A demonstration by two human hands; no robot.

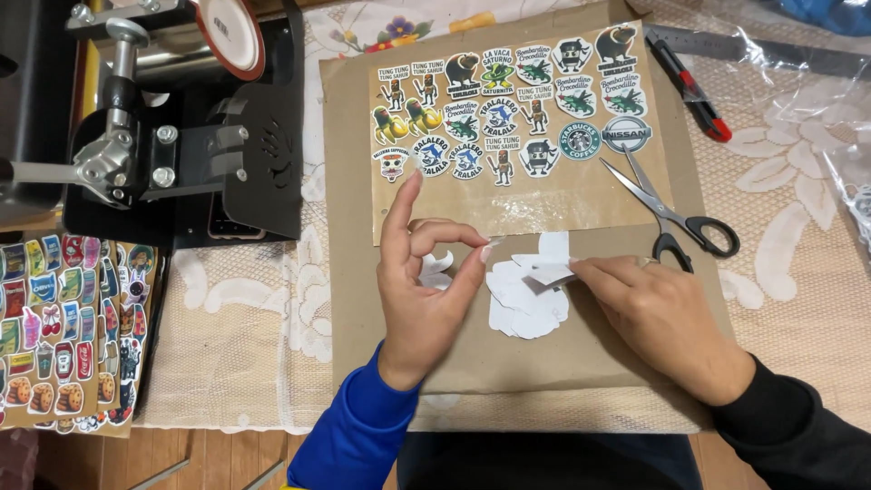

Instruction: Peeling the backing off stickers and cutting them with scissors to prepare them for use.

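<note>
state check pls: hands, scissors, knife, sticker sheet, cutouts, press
left hand: thumb and forefinger pinched on a thin clear strip
right hand: fingertips pressing on the white cutouts
white cutouts: piled, blank side up
scissors: open, lying flat
utility knife: lying flat, blade hidden
sticker sheet: flat, stickers in rows
press: head raised
</note>
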